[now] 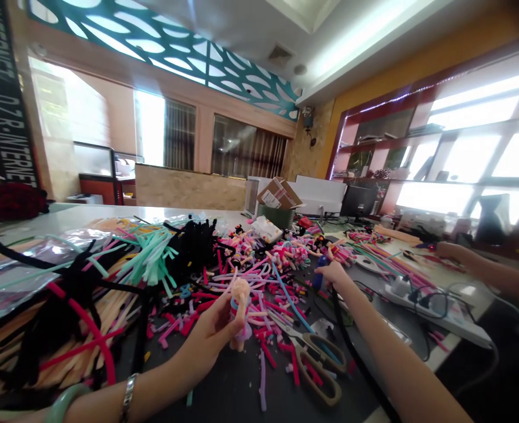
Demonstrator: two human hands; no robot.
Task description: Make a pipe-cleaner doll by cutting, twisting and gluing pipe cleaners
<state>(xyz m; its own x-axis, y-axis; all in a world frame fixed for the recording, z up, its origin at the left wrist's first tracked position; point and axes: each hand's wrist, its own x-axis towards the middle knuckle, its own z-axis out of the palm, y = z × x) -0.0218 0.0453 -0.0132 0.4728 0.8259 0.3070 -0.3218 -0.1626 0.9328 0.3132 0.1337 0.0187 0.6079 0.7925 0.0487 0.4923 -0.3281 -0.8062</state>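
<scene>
**Two full grips at a crowded desk (215, 399)**

Your left hand (210, 343) is closed around a small pipe-cleaner figure (240, 314), pale peach with a blue band around its middle, held upright just above the pile. Your right hand (336, 277) is closed too, gripping a blue-handled tool (320, 273) that your fingers mostly hide, so you can't tell exactly what it is. A black cord (360, 358) runs down alongside your right forearm.

Beyond the desk's far edge, a cardboard box (279, 194) sits tilted on top of a green bin (277, 217), and you can't see what either one holds. Off to your left, a clear plastic bag (43, 264) lies under loose strands, with a bundle of tan strips (7, 335) beside it.

Between your hands sprawls a heap of pink, red and lilac pipe cleaners (250, 288) — black ones (193, 252) and mint-green strips (151, 258) are banked up to its left. Tan-handled scissors (316, 367) lie in the loose pieces below your right hand. Farther right, a white power strip (435, 311) trails cables, and another person's hand (451, 251) reaches in just beyond it.
</scene>
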